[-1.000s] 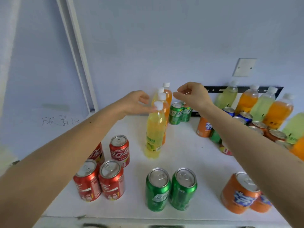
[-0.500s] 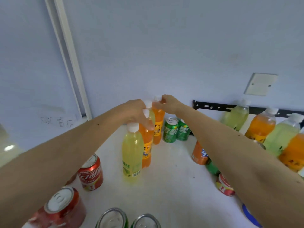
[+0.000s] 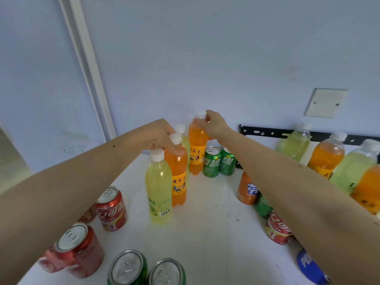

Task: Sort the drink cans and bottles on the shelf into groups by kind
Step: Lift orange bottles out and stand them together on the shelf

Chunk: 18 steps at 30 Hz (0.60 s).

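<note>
Four bottles with white caps stand in a row at the shelf's middle. Nearest is a yellow bottle (image 3: 158, 188), standing free. Behind it is an orange bottle (image 3: 177, 177), and my left hand (image 3: 161, 133) grips its neck just under the cap. A second yellow bottle (image 3: 185, 140) is mostly hidden behind that one. At the back, by the wall, my right hand (image 3: 213, 124) grips the top of another orange bottle (image 3: 197, 151). Two green cans (image 3: 211, 161) stand right of it.
Red cans (image 3: 112, 208) stand at the left and two green cans (image 3: 127, 268) at the front edge. Under my right arm are an orange can (image 3: 246, 190), a green can (image 3: 263, 206), a red can (image 3: 277, 229) and a blue can (image 3: 308, 268). Yellow and orange bottles (image 3: 327, 155) line the right.
My left hand left the front yellow bottle's cap and took the orange bottle behind it. My right hand reached forward and closed on the back orange bottle's top. The view moved closer.
</note>
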Tool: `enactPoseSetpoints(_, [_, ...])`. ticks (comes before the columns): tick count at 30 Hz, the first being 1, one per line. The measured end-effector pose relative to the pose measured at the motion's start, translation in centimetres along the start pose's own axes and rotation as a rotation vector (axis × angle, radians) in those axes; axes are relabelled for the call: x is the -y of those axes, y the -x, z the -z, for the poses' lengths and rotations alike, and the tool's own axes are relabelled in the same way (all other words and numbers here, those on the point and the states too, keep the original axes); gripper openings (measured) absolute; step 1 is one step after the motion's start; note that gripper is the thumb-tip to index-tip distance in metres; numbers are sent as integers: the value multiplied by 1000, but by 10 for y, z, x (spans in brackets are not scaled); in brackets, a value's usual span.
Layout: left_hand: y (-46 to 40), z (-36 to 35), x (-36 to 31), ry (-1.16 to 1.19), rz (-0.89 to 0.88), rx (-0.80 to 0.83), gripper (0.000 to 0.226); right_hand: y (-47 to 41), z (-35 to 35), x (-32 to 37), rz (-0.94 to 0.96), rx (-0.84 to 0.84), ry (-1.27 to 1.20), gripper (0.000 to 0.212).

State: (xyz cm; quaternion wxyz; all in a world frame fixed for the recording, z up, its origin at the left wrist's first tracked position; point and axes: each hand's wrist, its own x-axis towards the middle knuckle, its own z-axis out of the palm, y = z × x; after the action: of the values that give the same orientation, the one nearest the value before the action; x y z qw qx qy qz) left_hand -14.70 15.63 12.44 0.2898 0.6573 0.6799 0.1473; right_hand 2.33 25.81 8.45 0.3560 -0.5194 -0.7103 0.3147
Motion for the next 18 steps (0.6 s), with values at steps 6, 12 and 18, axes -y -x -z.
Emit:
enactPoseSetpoints(6, [22,17,-21,91,-87,-13,42,28,50,48,29,-73,-57,35])
enactPoseSetpoints(12, [53,41,-51,204,-313,-81,33,85,112,88,43,-235,-50,40])
enactPoseSetpoints(18, [87,45,-102,270,-513,-121,36,162,184,120,43,-429,50,42])
